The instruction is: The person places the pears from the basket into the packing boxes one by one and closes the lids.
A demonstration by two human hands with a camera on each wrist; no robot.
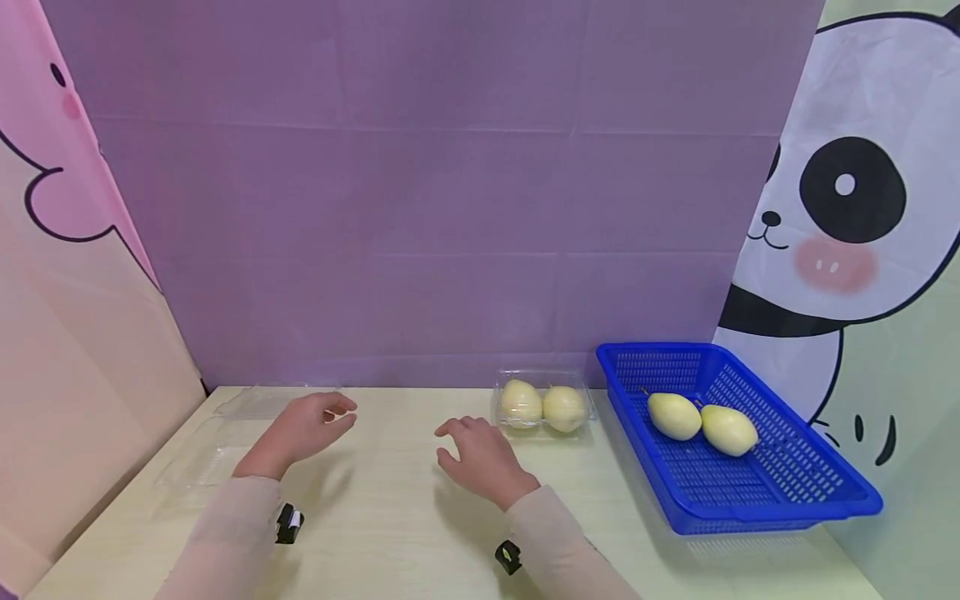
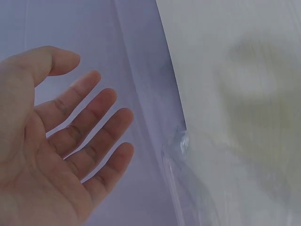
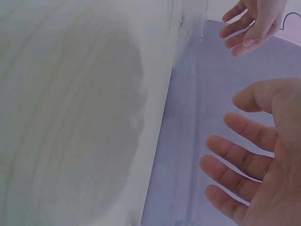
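Observation:
My left hand [image 1: 303, 427] hovers over the left part of the table, fingers relaxed and holding nothing. Beneath and beside it lies a clear plastic clamshell box [image 1: 213, 446], its lid folded back toward the wall. Over the middle of the table is my right hand [image 1: 480, 457], also bare, its fingers loosely bent and spread in the right wrist view. Just beyond it, a clear plastic box [image 1: 544, 423] contains two pale yellow pears [image 1: 521, 404]. Two more pears [image 1: 729, 431] lie in a blue plastic basket [image 1: 675, 507] at the right.
A purple cloth wall [image 1: 450, 208] rises at the back edge of the pale wooden table [image 1: 390, 533]. Side panels carry a panda print [image 1: 840, 275] on the right and a pink cartoon print on the left. The basket's slatted rim stands up from the table.

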